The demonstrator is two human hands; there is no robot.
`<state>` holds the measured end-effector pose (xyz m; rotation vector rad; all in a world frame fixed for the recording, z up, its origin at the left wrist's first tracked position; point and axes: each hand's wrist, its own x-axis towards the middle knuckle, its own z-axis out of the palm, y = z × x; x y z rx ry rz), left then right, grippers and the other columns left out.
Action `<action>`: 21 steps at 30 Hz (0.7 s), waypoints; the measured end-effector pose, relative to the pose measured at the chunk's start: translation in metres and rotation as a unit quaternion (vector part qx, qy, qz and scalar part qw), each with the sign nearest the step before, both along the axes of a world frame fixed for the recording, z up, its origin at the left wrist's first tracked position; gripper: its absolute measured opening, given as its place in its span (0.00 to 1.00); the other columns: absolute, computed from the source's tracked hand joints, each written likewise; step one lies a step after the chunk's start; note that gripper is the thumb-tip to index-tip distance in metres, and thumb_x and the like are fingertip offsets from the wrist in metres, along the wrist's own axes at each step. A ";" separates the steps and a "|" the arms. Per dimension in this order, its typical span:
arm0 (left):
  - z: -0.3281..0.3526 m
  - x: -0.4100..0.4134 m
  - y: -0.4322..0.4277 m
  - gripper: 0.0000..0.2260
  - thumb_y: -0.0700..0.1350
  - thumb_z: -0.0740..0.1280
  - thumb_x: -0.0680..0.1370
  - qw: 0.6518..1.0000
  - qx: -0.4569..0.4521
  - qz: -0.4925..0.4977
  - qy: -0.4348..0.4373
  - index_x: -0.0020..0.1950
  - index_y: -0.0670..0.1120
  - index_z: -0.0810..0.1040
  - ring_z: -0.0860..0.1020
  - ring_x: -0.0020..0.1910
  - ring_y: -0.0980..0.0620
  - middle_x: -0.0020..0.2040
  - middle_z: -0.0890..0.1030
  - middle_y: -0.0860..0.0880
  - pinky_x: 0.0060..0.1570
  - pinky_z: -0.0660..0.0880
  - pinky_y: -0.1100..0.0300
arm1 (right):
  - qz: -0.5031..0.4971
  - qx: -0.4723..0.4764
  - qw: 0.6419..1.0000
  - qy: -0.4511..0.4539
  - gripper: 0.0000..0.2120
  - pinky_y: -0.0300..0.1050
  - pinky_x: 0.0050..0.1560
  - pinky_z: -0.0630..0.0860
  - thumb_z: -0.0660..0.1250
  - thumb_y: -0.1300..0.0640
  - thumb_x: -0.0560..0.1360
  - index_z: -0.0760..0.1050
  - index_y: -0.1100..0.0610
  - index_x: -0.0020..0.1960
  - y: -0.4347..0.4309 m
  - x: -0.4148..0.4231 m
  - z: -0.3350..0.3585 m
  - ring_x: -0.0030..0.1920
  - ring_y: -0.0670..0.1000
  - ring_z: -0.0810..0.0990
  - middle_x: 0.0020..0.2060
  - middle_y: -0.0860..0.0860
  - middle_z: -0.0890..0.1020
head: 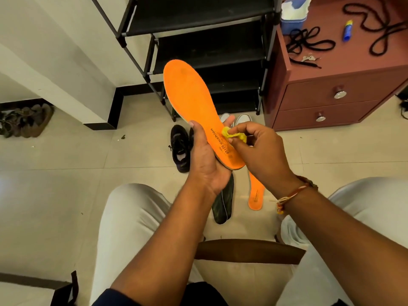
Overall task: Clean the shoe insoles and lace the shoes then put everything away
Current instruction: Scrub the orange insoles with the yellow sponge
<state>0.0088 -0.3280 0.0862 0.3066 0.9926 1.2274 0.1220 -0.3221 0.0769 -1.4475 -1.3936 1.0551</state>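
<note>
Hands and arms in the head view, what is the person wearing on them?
Both forearms are bare, with no sleeves or gloves showing. The left hand wears nothing. The right hand has thread bracelets at the wrist, red, orange and pale strands with a yellow tassel.

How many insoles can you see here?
3. An orange insole is held in the left hand; a second orange one and a dark one lie on the floor below the hands. Others may be hidden.

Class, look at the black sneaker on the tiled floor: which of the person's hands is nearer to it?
Left. The left hand, holding the orange foam insole, appears right beside the black sneaker; the right hand, pinching a yellow cloth, is farther right.
</note>
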 end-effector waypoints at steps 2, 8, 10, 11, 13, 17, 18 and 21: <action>0.000 -0.001 0.000 0.39 0.72 0.44 0.78 1.000 -0.006 -0.002 -0.002 0.58 0.47 0.85 0.79 0.65 0.44 0.60 0.84 0.46 0.71 0.68 0.42 | 0.006 0.029 0.998 -0.046 0.07 0.27 0.46 0.73 0.73 0.56 0.76 0.83 0.48 0.53 -0.004 -0.004 0.002 0.48 0.39 0.79 0.48 0.41 0.83; -0.005 -0.023 0.012 0.46 0.75 0.44 0.76 1.000 0.014 0.014 -0.001 0.75 0.40 0.70 0.77 0.68 0.46 0.70 0.77 0.41 0.68 0.73 0.45 | 0.104 0.062 0.989 -0.082 0.08 0.37 0.51 0.76 0.74 0.56 0.75 0.85 0.46 0.51 -0.018 -0.017 0.015 0.48 0.43 0.79 0.49 0.44 0.85; -0.004 -0.029 0.015 0.45 0.74 0.45 0.76 0.999 0.029 0.039 -0.004 0.75 0.40 0.69 0.78 0.66 0.45 0.68 0.79 0.43 0.67 0.74 0.47 | 0.141 0.049 0.986 -0.079 0.08 0.36 0.49 0.77 0.74 0.56 0.74 0.85 0.45 0.50 -0.022 -0.018 0.018 0.45 0.42 0.80 0.47 0.44 0.85; -0.003 -0.030 0.016 0.44 0.74 0.46 0.77 0.999 0.035 0.042 -0.003 0.74 0.41 0.71 0.78 0.65 0.44 0.67 0.79 0.43 0.67 0.74 0.47 | 0.152 0.045 0.984 -0.082 0.07 0.37 0.47 0.78 0.75 0.55 0.73 0.85 0.45 0.50 -0.021 -0.017 0.019 0.43 0.43 0.80 0.47 0.44 0.85; -0.001 -0.029 0.015 0.41 0.74 0.46 0.77 0.998 0.044 0.043 0.002 0.71 0.43 0.74 0.80 0.62 0.44 0.65 0.81 0.43 0.67 0.73 0.47 | 0.155 0.049 0.981 -0.104 0.07 0.34 0.45 0.77 0.74 0.54 0.74 0.85 0.45 0.51 -0.016 -0.011 0.017 0.42 0.43 0.81 0.46 0.45 0.86; -0.003 -0.025 0.014 0.38 0.72 0.46 0.78 0.998 0.049 0.044 0.001 0.75 0.47 0.69 0.78 0.67 0.46 0.68 0.79 0.45 0.67 0.72 0.48 | 0.082 0.080 0.981 -0.157 0.06 0.35 0.48 0.77 0.72 0.54 0.76 0.85 0.50 0.52 -0.001 0.004 0.008 0.46 0.42 0.78 0.49 0.47 0.85; -0.003 -0.024 0.015 0.38 0.72 0.45 0.78 0.998 0.050 0.044 0.004 0.76 0.47 0.68 0.77 0.68 0.46 0.69 0.79 0.45 0.68 0.72 0.47 | 0.075 0.082 0.982 -0.154 0.06 0.37 0.49 0.78 0.73 0.55 0.76 0.85 0.50 0.52 -0.001 0.005 0.007 0.46 0.42 0.78 0.49 0.47 0.85; -0.007 -0.024 0.017 0.38 0.72 0.44 0.78 0.998 0.036 0.050 0.002 0.73 0.47 0.71 0.77 0.68 0.46 0.68 0.79 0.46 0.70 0.71 0.47 | 0.122 0.100 0.979 -0.129 0.07 0.43 0.49 0.79 0.74 0.56 0.74 0.85 0.47 0.51 -0.015 -0.008 0.010 0.45 0.43 0.80 0.48 0.44 0.85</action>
